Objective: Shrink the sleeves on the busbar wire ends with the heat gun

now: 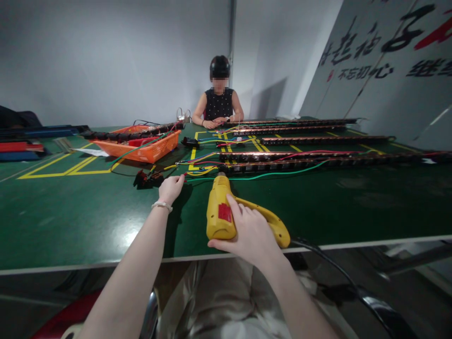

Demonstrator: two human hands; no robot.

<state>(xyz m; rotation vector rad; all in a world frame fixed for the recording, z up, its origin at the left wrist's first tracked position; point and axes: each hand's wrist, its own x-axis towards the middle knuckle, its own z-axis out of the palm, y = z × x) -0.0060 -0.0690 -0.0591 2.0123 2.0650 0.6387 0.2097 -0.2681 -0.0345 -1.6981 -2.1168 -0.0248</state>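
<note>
My right hand is wrapped round the body of a yellow heat gun with a red label. Its nozzle points away from me, close to the wire ends of the nearest long wiring strip. Left of the nozzle, my left hand is closed in a pinch at the coloured wires; its fingertips partly hide what they grip. A green wire runs from near those fingertips along the strip. Black connectors lie just beyond my left hand.
An orange basket holding dark strips and wires stands at the back left. More long strips lie across the green table, marked with yellow tape. Across the table sits a person, arms on the tabletop. The gun's black cord drops over the front edge.
</note>
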